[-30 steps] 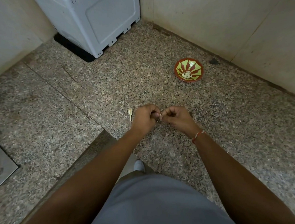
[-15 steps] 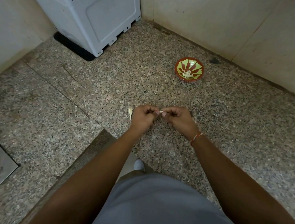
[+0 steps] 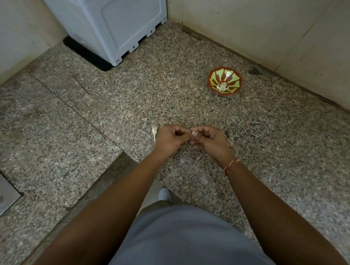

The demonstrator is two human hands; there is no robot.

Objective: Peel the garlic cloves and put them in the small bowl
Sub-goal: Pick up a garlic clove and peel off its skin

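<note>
both hands held out together over the speckled granite floor (image 3: 271, 148), fingertips meeting. left hand (image 3: 171, 139) curled into a loose fist, thumb and fingers drawn in toward the meeting point. right hand (image 3: 207, 139) curled likewise, thumbnail up, fingers tucked under. garlic clove (image 3: 191, 134) pinched between the two hands, almost wholly hidden; only a sliver of something pale visible at the fingertips, too small to tell peeled from unpeeled. red and white thread (image 3: 230, 165) around the right wrist.

small bowl (image 3: 224, 80) set on the floor well apart from the hands, ahead and to the right, near the wall; red rim, green and red pattern inside, a little heap of pale peeled cloves (image 3: 222, 87) at the bottom.

dry garlic stem (image 3: 154, 133) lying on the floor just beside the left hand, on its outer side, not touching. pale grey appliance (image 3: 113, 24) standing in the far corner on a dark mat. grey trousers (image 3: 180, 238) across the bottom, a light shoe tip (image 3: 164, 194) showing just above them.
</note>
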